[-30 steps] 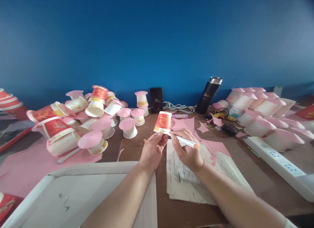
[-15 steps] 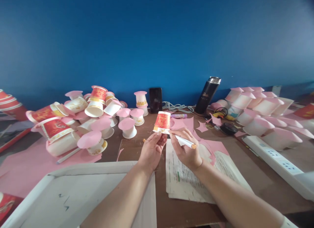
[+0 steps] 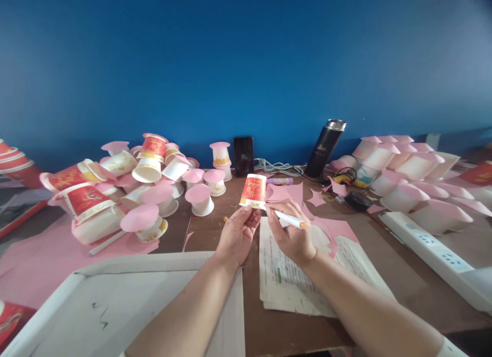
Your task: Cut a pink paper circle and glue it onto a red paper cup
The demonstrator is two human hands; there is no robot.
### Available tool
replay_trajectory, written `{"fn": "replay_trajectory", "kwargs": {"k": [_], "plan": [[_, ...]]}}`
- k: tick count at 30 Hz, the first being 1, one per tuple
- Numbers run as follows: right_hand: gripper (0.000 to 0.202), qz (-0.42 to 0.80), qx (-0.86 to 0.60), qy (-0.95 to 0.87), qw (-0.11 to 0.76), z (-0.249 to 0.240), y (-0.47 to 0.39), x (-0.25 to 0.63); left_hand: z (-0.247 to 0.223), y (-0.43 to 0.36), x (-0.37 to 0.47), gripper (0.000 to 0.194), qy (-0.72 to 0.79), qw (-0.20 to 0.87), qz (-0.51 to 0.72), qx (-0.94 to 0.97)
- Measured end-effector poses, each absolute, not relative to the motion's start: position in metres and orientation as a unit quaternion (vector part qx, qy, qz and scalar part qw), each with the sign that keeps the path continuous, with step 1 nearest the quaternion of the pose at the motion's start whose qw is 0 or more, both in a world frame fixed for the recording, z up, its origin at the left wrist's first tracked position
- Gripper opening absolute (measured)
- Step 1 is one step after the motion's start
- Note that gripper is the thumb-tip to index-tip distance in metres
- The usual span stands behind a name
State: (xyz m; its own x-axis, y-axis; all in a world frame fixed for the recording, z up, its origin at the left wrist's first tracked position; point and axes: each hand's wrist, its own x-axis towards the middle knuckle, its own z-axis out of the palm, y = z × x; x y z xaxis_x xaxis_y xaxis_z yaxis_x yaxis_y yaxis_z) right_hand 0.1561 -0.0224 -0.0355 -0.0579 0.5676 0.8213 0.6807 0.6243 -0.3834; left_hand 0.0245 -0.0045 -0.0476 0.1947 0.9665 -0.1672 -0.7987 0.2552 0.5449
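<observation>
My left hand (image 3: 239, 233) is closed on the rim of a red and white paper cup (image 3: 254, 189) with gold print, held upside down above the table. In my right hand (image 3: 290, 233) is a white marker (image 3: 288, 219) with an orange end, its hidden tip side close to the cup's rim. The fingertips of both hands nearly meet below the cup. Beneath my right hand lie printed papers (image 3: 292, 290), with pink paper scraps (image 3: 342, 230) on and behind them.
Paper cups with pink discs (image 3: 140, 217) crowd the left; more with pink tops (image 3: 434, 213) stand right. A phone (image 3: 243, 157) and black flask (image 3: 325, 149) stand by the blue wall. A power strip (image 3: 426, 252) lies right, a white box lid (image 3: 126, 306) front left.
Almost nothing differs. The marker's rear end has tipped up slightly in my right hand, while the cup stays in nearly the same place.
</observation>
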Motion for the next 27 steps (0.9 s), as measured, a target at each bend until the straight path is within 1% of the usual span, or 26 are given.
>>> {"fn": "replay_trajectory", "kwargs": {"k": [19, 27], "plan": [[0.012, -0.065, -0.450, -0.720, 0.524, -0.0350, -0.0229, 0.1537, -0.0456, -0.0040, 0.0242, 0.002, 0.244, 0.759, 0.590, 0.128], [0.009, -0.057, -0.448, -0.720, 0.527, -0.0347, -0.0230, 0.1535, -0.0431, -0.0034, 0.0237, 0.005, 0.244, 0.759, 0.593, 0.116]]}}
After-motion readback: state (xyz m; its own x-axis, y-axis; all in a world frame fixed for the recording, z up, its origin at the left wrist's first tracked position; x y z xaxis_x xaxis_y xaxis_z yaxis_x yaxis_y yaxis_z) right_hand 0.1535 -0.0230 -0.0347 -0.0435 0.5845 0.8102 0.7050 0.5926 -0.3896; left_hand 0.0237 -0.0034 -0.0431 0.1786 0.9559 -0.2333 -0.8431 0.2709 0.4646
